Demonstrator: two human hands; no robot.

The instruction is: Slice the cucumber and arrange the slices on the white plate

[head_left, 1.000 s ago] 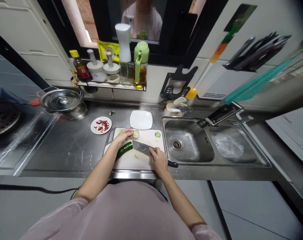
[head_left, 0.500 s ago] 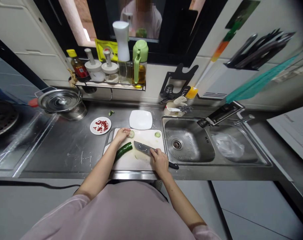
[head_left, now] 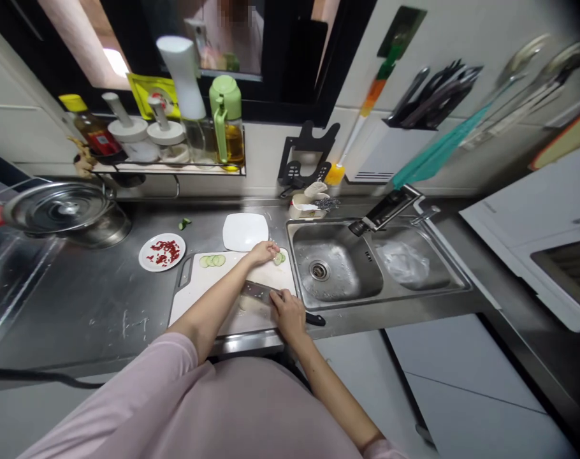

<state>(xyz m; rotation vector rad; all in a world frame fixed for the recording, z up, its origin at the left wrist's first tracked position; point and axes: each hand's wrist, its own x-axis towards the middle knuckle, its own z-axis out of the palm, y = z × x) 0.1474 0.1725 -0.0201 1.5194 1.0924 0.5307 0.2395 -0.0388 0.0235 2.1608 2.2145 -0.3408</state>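
My left hand [head_left: 264, 252] reaches across to the back right of the white cutting board [head_left: 194, 288]. Its fingers pinch a cucumber slice [head_left: 277, 259] beside another slice there. More cucumber slices [head_left: 212, 261] overlap in a short row at the back left of the board. My right hand [head_left: 290, 315] is closed around the kitchen knife [head_left: 259, 291], whose blade points left, low over the board. The knife's black handle end sticks out past the board's right edge. My left forearm covers the board's middle, and the uncut cucumber does not show.
Behind the board is a white square plate [head_left: 245, 231]. A round plate [head_left: 162, 252] with chopped red pieces stands left, near green scraps [head_left: 184, 224]. The double sink [head_left: 338, 268] borders the board's right. A lidded pot [head_left: 99, 223] is far left; a bottle rack [head_left: 175, 169] hangs above.
My left hand has moved right, from the board's back left to the slices at its back right. My right hand still holds the knife. The camera view has turned to the right.
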